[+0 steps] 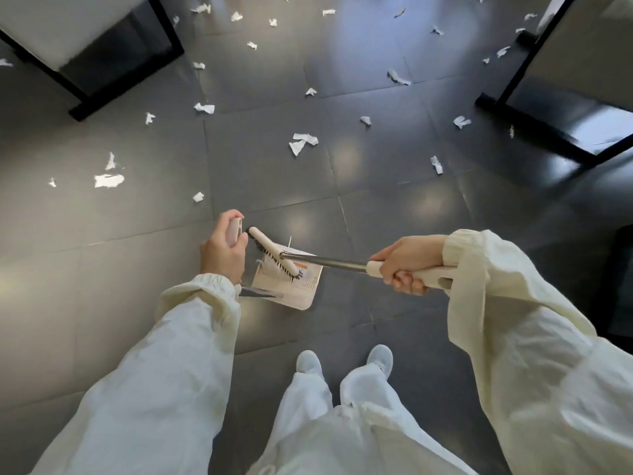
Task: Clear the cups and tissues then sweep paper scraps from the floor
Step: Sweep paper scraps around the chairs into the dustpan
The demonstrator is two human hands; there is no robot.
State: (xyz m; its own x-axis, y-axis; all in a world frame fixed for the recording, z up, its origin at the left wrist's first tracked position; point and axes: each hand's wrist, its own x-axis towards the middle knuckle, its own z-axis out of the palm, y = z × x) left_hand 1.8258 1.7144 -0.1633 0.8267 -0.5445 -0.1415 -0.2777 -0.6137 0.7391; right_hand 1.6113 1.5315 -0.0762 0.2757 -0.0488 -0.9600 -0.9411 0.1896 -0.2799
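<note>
My right hand point(409, 264) grips the cream handle of a broom point(274, 253); its metal shaft runs left to a cream brush head with dark bristles. The brush head lies over the mouth of a cream dustpan point(301, 291) standing on the dark floor. My left hand point(222, 248) grips the top of the dustpan's upright cream handle point(236, 231), just left of the brush head. White paper scraps point(303, 142) lie scattered over the floor ahead, several more scraps point(109, 180) to the left and others point(436, 164) to the right.
A black-framed table base point(113, 94) stands at the upper left and another black-framed table base point(534, 128) at the upper right. My feet in pale shoes point(344, 361) stand just behind the dustpan. A dark object point(621, 279) sits at the right edge.
</note>
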